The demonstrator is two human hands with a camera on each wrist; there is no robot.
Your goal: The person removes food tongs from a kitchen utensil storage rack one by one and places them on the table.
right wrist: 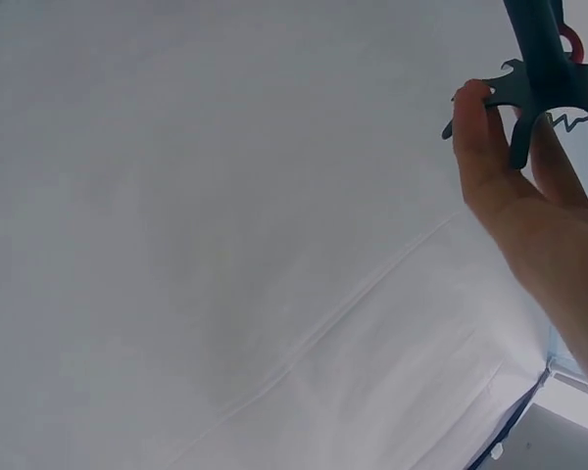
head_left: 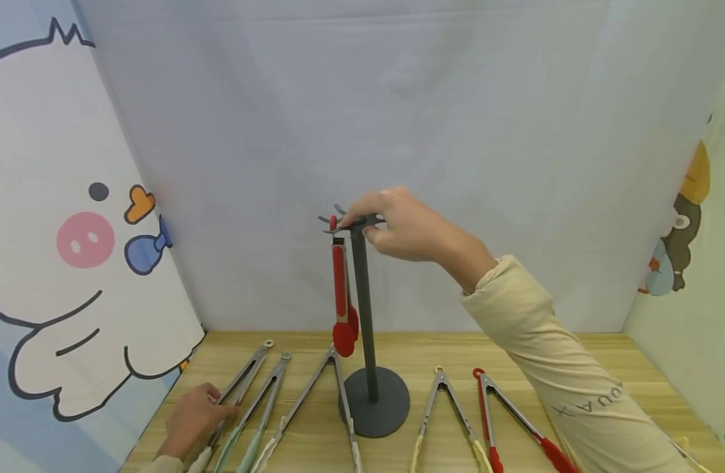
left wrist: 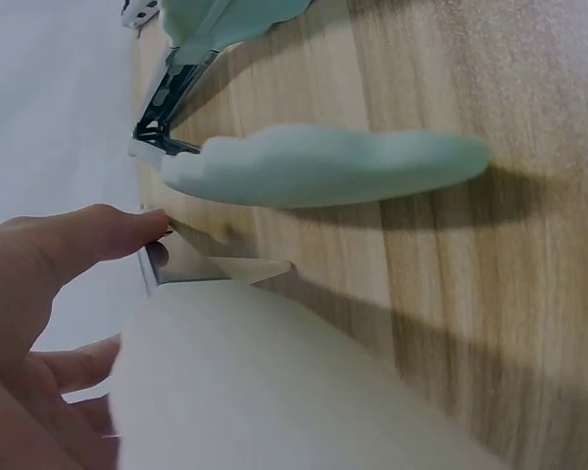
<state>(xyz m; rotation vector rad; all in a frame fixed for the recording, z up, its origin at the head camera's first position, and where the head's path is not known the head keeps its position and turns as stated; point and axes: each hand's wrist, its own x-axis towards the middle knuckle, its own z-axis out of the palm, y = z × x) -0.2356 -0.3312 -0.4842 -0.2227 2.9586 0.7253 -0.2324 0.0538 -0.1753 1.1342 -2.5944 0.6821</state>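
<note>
My right hand (head_left: 406, 223) grips the hooked top of a dark grey stand (head_left: 365, 315), fingers and thumb on its prongs (right wrist: 521, 137). From a hook on the stand's left hang red tongs (head_left: 341, 282), their arms close together. Low on the left, my left hand (head_left: 196, 415) pinches the metal part of cream-tipped tongs (left wrist: 274, 382) lying on the table. Just right of it lie mint-green tongs (head_left: 250, 433), spread apart. The lower ends of the cream tongs run out of the head view.
Spread tongs with pale tips (head_left: 305, 401) lie left of the stand's round base (head_left: 392, 414). Yellow tongs (head_left: 447, 401) and red-tipped tongs (head_left: 510, 414) lie on its right. Part of another pair (head_left: 684, 447) shows beyond the right sleeve. A white cloth (head_left: 397, 98) hangs behind the wooden table.
</note>
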